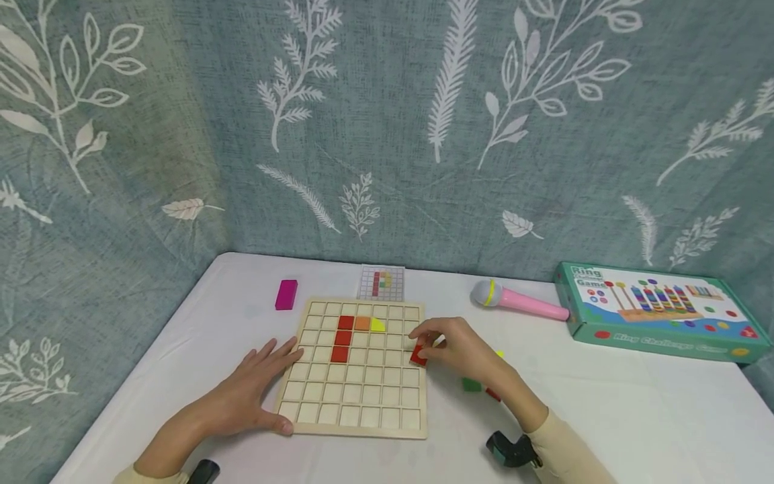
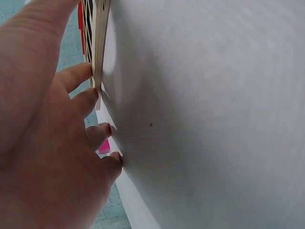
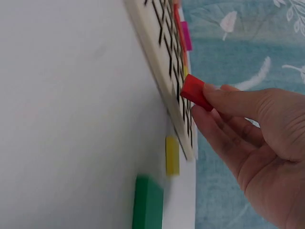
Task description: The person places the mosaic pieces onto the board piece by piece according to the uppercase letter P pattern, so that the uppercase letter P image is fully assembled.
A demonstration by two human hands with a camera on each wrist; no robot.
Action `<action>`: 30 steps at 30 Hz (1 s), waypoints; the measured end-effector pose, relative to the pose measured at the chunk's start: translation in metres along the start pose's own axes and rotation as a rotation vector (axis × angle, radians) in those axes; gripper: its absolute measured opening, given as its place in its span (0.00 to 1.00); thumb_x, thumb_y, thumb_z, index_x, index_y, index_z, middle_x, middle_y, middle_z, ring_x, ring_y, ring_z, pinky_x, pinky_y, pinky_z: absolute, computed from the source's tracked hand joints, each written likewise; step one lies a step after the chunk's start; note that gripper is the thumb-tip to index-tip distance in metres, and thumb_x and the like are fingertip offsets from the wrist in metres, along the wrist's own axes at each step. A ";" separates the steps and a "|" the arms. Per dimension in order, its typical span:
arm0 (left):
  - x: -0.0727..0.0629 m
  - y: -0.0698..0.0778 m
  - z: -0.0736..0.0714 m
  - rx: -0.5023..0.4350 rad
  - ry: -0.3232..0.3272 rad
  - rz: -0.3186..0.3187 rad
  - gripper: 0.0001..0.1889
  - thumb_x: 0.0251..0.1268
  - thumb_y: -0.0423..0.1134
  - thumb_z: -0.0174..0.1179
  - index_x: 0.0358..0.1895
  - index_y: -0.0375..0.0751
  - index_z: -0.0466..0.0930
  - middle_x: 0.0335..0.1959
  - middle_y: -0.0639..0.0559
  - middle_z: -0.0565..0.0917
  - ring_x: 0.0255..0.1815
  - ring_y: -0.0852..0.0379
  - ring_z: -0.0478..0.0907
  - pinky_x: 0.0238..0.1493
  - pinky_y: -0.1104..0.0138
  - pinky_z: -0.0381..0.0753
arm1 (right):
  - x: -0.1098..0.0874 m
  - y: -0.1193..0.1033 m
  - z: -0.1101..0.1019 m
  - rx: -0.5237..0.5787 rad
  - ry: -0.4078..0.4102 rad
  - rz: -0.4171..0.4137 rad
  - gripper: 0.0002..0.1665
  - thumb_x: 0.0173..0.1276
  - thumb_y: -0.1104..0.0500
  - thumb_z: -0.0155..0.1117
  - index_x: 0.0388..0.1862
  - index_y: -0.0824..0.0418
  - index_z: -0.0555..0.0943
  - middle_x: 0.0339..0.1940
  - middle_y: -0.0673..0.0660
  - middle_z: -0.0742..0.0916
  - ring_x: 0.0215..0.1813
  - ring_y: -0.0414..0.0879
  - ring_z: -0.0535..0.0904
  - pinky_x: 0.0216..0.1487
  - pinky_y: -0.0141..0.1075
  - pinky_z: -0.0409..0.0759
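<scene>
Seen from where I stand, the wooden board [image 1: 371, 374] lies at lower centre of the frame, with red tiles [image 1: 343, 338] in a column, an orange tile [image 1: 362, 323] and a yellow tile [image 1: 377, 325] seated in its upper part. The left hand [image 1: 242, 390] is spread wide, fingertips on the board's left border, thumb at the lower left corner. The right hand [image 1: 462, 349] is narrowed to a pinch on a red block [image 1: 418, 353], raised over the board's right border. Held near one end, this block could pivot or slip; set down askew, it could lodge on a divider rather than within a cell. Uneven pressure from the left hand could slide the board towards the card [image 1: 381, 283] at its upper edge. Right of the board, a green block [image 1: 471, 385] lies close under the forearm, where a low sweep of the arm could knock it away.
</scene>
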State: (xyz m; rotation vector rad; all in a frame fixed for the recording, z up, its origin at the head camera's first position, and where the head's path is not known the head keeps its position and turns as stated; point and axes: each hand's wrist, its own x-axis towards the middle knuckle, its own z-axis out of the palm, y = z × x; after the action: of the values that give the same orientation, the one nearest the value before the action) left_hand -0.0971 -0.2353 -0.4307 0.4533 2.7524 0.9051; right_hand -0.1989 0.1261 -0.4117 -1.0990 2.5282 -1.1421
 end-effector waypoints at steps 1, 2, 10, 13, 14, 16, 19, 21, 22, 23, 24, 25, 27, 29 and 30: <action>0.000 0.000 0.000 -0.002 -0.001 -0.001 0.60 0.32 0.64 0.76 0.73 0.39 0.62 0.78 0.39 0.55 0.77 0.31 0.40 0.72 0.36 0.38 | 0.004 -0.001 0.001 0.003 0.001 -0.003 0.14 0.61 0.71 0.68 0.47 0.65 0.84 0.36 0.51 0.87 0.39 0.41 0.81 0.41 0.32 0.84; 0.001 0.000 0.000 -0.003 -0.001 -0.001 0.60 0.32 0.64 0.76 0.73 0.40 0.62 0.78 0.39 0.55 0.77 0.31 0.40 0.72 0.36 0.39 | 0.007 -0.002 0.003 0.007 0.001 -0.007 0.14 0.62 0.71 0.68 0.47 0.65 0.84 0.36 0.51 0.87 0.39 0.41 0.81 0.42 0.32 0.83; 0.001 0.002 -0.001 -0.001 0.008 -0.001 0.60 0.31 0.64 0.76 0.73 0.38 0.62 0.77 0.38 0.55 0.77 0.31 0.40 0.72 0.35 0.39 | 0.035 -0.018 0.021 0.029 -0.048 -0.036 0.14 0.63 0.69 0.68 0.48 0.66 0.84 0.37 0.51 0.87 0.39 0.41 0.81 0.41 0.30 0.82; 0.000 0.002 -0.001 0.002 0.008 0.002 0.60 0.31 0.65 0.75 0.73 0.39 0.63 0.77 0.39 0.55 0.77 0.31 0.41 0.72 0.35 0.39 | 0.042 -0.024 0.031 0.039 -0.066 -0.068 0.14 0.62 0.69 0.69 0.48 0.67 0.84 0.36 0.52 0.87 0.39 0.41 0.81 0.40 0.28 0.82; 0.000 0.002 -0.001 0.003 0.009 0.004 0.60 0.31 0.65 0.75 0.73 0.39 0.63 0.77 0.39 0.55 0.77 0.31 0.41 0.72 0.35 0.39 | 0.044 -0.026 0.035 0.041 -0.072 -0.071 0.14 0.62 0.69 0.69 0.48 0.67 0.84 0.36 0.52 0.87 0.39 0.40 0.81 0.40 0.28 0.81; -0.001 0.002 0.000 0.007 0.014 0.015 0.60 0.31 0.66 0.75 0.73 0.39 0.63 0.77 0.38 0.56 0.77 0.31 0.41 0.72 0.35 0.39 | 0.049 -0.031 0.041 0.050 -0.084 -0.078 0.14 0.62 0.69 0.69 0.48 0.67 0.84 0.35 0.53 0.87 0.38 0.40 0.81 0.40 0.27 0.81; -0.002 0.002 0.000 0.011 0.023 0.018 0.60 0.31 0.66 0.75 0.72 0.39 0.63 0.77 0.39 0.56 0.77 0.31 0.42 0.72 0.36 0.40 | 0.055 -0.039 0.051 0.056 -0.109 -0.064 0.13 0.63 0.68 0.69 0.47 0.64 0.85 0.36 0.51 0.87 0.38 0.37 0.80 0.41 0.25 0.80; -0.002 0.002 -0.001 0.014 0.026 0.022 0.60 0.31 0.66 0.75 0.72 0.39 0.63 0.77 0.39 0.56 0.77 0.30 0.42 0.72 0.36 0.40 | 0.058 -0.043 0.057 0.059 -0.122 -0.051 0.12 0.63 0.67 0.69 0.46 0.61 0.85 0.37 0.50 0.87 0.37 0.34 0.80 0.41 0.24 0.80; -0.002 0.002 -0.001 0.014 0.025 0.016 0.60 0.31 0.66 0.75 0.72 0.39 0.64 0.77 0.39 0.56 0.77 0.31 0.42 0.72 0.36 0.40 | 0.060 -0.045 0.060 0.060 -0.126 -0.048 0.11 0.63 0.67 0.69 0.45 0.60 0.86 0.37 0.49 0.87 0.37 0.33 0.79 0.40 0.24 0.79; -0.002 0.002 -0.001 0.017 0.024 0.019 0.60 0.32 0.66 0.74 0.73 0.39 0.63 0.77 0.39 0.56 0.77 0.31 0.42 0.72 0.36 0.41 | 0.062 -0.048 0.062 0.058 -0.127 -0.042 0.11 0.63 0.67 0.69 0.45 0.59 0.86 0.36 0.48 0.87 0.37 0.32 0.79 0.40 0.24 0.79; -0.002 0.002 -0.001 0.018 0.024 0.022 0.60 0.32 0.66 0.74 0.73 0.40 0.63 0.77 0.39 0.56 0.77 0.31 0.42 0.72 0.36 0.41 | 0.063 -0.049 0.064 0.057 -0.126 -0.042 0.11 0.63 0.67 0.69 0.44 0.59 0.86 0.36 0.48 0.87 0.36 0.32 0.79 0.40 0.23 0.79; -0.002 0.002 -0.001 0.020 0.023 0.023 0.60 0.32 0.67 0.74 0.73 0.40 0.63 0.77 0.39 0.56 0.77 0.31 0.42 0.72 0.37 0.41 | 0.064 -0.051 0.066 0.059 -0.126 -0.043 0.11 0.63 0.67 0.69 0.44 0.59 0.86 0.35 0.47 0.86 0.36 0.32 0.78 0.40 0.23 0.79; -0.002 0.002 -0.001 0.021 0.023 0.026 0.60 0.32 0.67 0.74 0.73 0.40 0.63 0.77 0.39 0.56 0.77 0.31 0.42 0.72 0.37 0.41 | 0.067 -0.053 0.069 0.063 -0.127 -0.049 0.10 0.62 0.68 0.70 0.43 0.60 0.86 0.34 0.47 0.86 0.35 0.32 0.78 0.40 0.22 0.79; -0.002 0.003 -0.001 0.019 0.023 0.029 0.60 0.32 0.67 0.74 0.73 0.39 0.63 0.77 0.39 0.56 0.77 0.31 0.42 0.72 0.36 0.41 | 0.069 -0.055 0.072 0.064 -0.129 -0.052 0.10 0.62 0.68 0.70 0.43 0.62 0.85 0.32 0.47 0.85 0.34 0.31 0.78 0.39 0.21 0.79; -0.002 0.003 -0.001 0.020 0.023 0.028 0.60 0.32 0.67 0.74 0.72 0.39 0.63 0.77 0.39 0.57 0.77 0.31 0.42 0.72 0.36 0.41 | 0.069 -0.056 0.074 0.066 -0.129 -0.053 0.11 0.61 0.69 0.70 0.43 0.63 0.85 0.32 0.47 0.85 0.33 0.31 0.78 0.39 0.21 0.79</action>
State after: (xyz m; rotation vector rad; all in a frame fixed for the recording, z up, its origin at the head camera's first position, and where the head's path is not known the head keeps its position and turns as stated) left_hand -0.0952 -0.2342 -0.4281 0.4899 2.7845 0.8956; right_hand -0.1871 0.0110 -0.4140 -1.1892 2.3607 -1.1203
